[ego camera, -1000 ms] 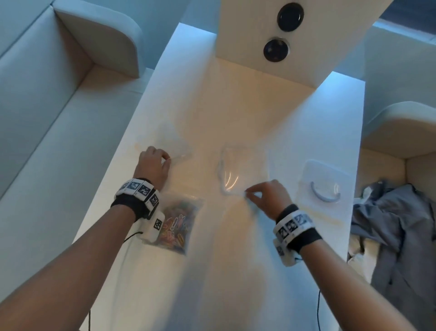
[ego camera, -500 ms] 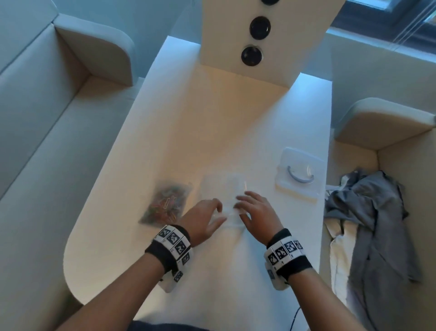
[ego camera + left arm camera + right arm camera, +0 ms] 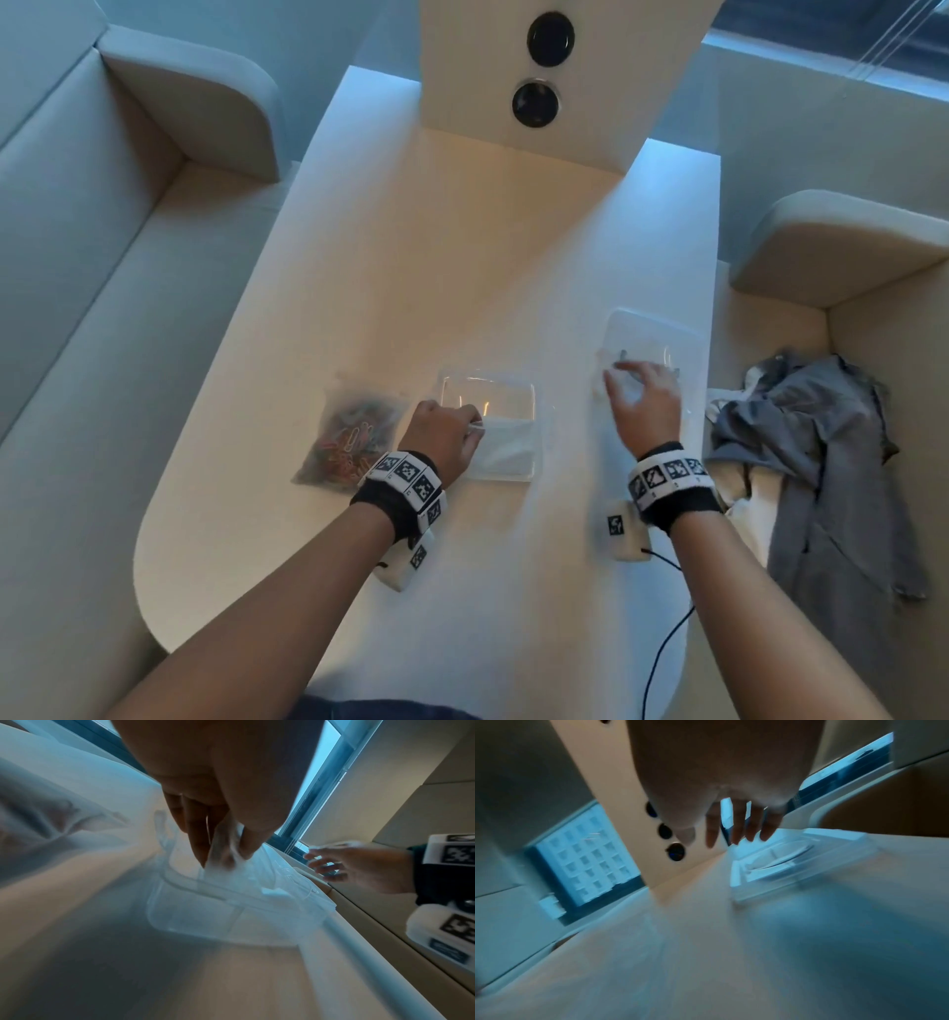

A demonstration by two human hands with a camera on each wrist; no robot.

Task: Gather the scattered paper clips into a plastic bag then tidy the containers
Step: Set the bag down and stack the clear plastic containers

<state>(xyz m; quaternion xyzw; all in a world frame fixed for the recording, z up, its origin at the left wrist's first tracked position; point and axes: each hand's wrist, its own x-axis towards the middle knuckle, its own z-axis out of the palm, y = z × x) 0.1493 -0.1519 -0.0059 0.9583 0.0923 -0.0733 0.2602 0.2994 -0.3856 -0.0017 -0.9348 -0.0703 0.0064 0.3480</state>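
A clear bag of coloured paper clips [image 3: 349, 437] lies on the white table [image 3: 462, 257], left of my left hand [image 3: 475, 424]. That hand pinches the corner of a thin, empty-looking plastic bag [image 3: 506, 447] that lies in a clear container [image 3: 488, 393]. The left wrist view shows the left hand [image 3: 223, 856] pinching this bag [image 3: 226, 866] above the container [image 3: 231, 912]. My right hand [image 3: 624, 380] hovers with spread fingers over the clear lid [image 3: 652, 334] with a grey handle, holding nothing. The right wrist view shows the right hand [image 3: 731, 839] with straight fingers just short of the lid [image 3: 782, 860].
Grey clothing [image 3: 821, 437] is heaped on the seat right of the table. A white panel with black round sockets [image 3: 536, 103] stands at the table's far end. A sofa [image 3: 102, 257] runs along the left. A black cable [image 3: 662, 642] trails from my right wrist.
My right hand has left the container in the middle and moved right to the lid. My left hand now pinches the empty bag at the container.
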